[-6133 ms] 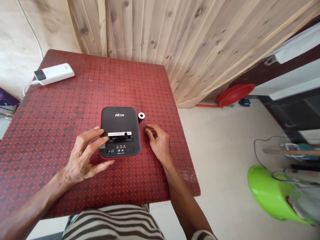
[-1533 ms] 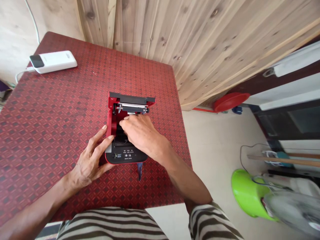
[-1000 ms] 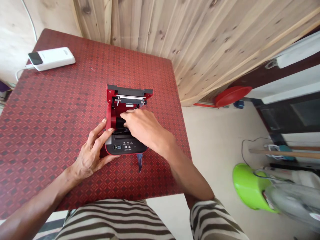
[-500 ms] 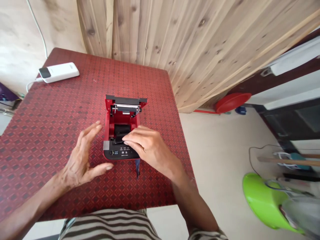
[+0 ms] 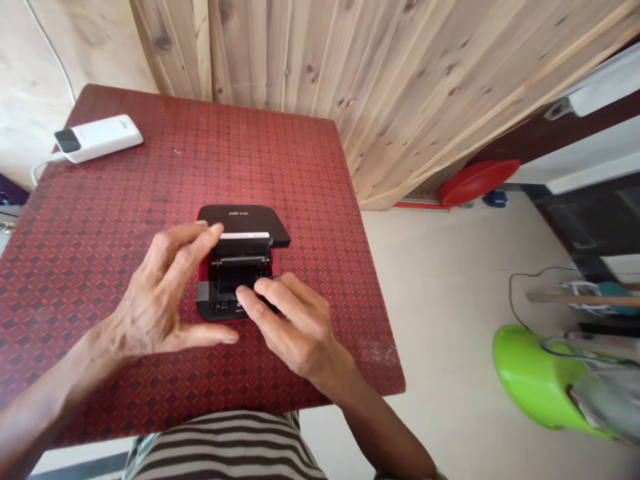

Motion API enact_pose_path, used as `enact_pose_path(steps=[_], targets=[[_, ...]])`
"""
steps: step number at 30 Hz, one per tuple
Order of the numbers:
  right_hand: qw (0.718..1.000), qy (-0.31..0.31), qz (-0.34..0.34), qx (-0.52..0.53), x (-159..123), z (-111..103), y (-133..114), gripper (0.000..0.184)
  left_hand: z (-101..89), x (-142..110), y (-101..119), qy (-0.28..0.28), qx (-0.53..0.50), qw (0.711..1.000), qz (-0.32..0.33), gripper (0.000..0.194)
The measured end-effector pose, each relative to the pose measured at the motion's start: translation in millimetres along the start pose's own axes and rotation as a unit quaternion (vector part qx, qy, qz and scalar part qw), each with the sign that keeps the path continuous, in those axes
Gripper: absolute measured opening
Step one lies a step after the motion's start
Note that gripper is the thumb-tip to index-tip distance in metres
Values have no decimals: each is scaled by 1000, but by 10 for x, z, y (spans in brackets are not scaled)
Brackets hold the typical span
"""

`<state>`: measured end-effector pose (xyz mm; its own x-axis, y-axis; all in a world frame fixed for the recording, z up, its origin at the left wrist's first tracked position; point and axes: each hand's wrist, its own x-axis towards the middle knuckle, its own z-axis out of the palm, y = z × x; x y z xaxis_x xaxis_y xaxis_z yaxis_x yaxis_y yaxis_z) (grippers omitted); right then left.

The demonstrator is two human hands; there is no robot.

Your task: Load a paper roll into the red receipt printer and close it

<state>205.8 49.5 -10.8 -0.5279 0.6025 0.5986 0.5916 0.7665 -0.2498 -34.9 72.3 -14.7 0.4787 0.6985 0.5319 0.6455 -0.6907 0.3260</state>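
Note:
A small red and black printer (image 5: 213, 312) sits on the table before me, its black lid (image 5: 245, 219) tilted partly down over the body. Inside, a dark roller with a metal bar and a black strip (image 5: 229, 279) show; the rest of the compartment is hidden under the lid. My left hand (image 5: 160, 293) is spread, its fingertips at the lid's left edge and its thumb stretched out in front of the printer. My right hand (image 5: 295, 320) has thumb and fingers bent together at the front right of the opening, on the black strip's end.
The red patterned table (image 5: 320, 200) stands against a wooden plank wall (image 5: 300, 60). At its far left lies a white power bank (image 5: 103, 138) with a cable. On the floor to the right are a green plastic tub (image 5: 530, 380) and a red basin (image 5: 477, 182).
The printer's lid has swung from upright down towards the body. My left hand has moved in to the lid's edge. My right hand stays at the front of the compartment.

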Motion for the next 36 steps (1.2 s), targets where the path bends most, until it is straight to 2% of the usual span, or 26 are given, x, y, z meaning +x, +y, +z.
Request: enact_pose_path(steps=[2, 5, 7, 10, 12, 15, 17, 20, 23, 25, 29, 32, 36], targets=[[1000, -5, 7, -11, -28, 19, -3, 20, 36, -131, 80, -12, 15, 1000, 14, 110], [1000, -14, 13, -18, -49, 49, -10, 20, 122, -252, 126, -16, 37, 999, 23, 91], [1000, -17, 14, -7, -51, 40, -11, 18, 169, -290, 118, -14, 45, 999, 25, 82], [999, -3, 33, 40, -37, -49, 36, 22, 199, -303, 95, -9, 44, 999, 22, 78], [994, 29, 83, 71, -25, -126, 142, 26, 197, -297, 90, -8, 43, 999, 15, 78], [972, 67, 211, 79, -33, -139, 430, 17, 182, -280, 96, -8, 44, 999, 8, 78], [956, 61, 273, 85, -72, -33, 659, 19, 174, -274, 104, -12, 46, 999, 0, 75], [945, 35, 295, 141, -161, 248, 944, 23, 188, -279, 111, -17, 51, 999, -11, 70], [931, 13, 316, 182, -239, 524, 1106, 29, 241, -297, 104, 4, 56, 998, 2, 73], [919, 14, 340, 201, -282, 637, 1160, 32, 276, -308, 101, 18, 54, 998, 4, 75], [897, 26, 370, 239, -340, 688, 1205, 30, 264, -340, 121, 28, 33, 999, -3, 85], [895, 24, 368, 252, -346, 673, 1214, 26, 197, -390, 139, 59, 47, 997, -11, 89], [898, 26, 363, 248, -330, 667, 1208, 24, 172, -477, 138, 74, 72, 995, -17, 75]])
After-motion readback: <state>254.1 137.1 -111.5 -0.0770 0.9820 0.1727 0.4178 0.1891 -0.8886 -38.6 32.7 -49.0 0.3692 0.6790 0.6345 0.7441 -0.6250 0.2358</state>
